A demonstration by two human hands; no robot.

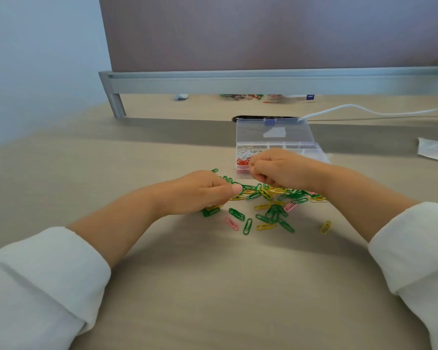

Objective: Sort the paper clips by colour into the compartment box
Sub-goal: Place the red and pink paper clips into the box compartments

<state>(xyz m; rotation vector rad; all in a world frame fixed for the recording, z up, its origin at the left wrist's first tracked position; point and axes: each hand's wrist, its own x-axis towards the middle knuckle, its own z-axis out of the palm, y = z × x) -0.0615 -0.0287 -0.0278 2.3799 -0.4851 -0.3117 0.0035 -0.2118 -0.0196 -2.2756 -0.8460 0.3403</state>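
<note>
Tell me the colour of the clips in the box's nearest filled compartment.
Red clips, head view.

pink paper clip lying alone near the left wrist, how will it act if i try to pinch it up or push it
The thin pink wire paper clip lies flat on the smooth beige desk, so it will probably slide rather than roll when pushed. Being so low, it may slip a fingertip pinch. It looks very light and stiff, and lies clear of the green clips.

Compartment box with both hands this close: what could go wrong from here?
1. The right hand hovers closed over the compartment box; a careless release could drop clips among the red clips or white clips.
2. The left hand rests in the loose pile; a sweep could scatter it.
3. The lone yellow clip is easy to miss.
</note>
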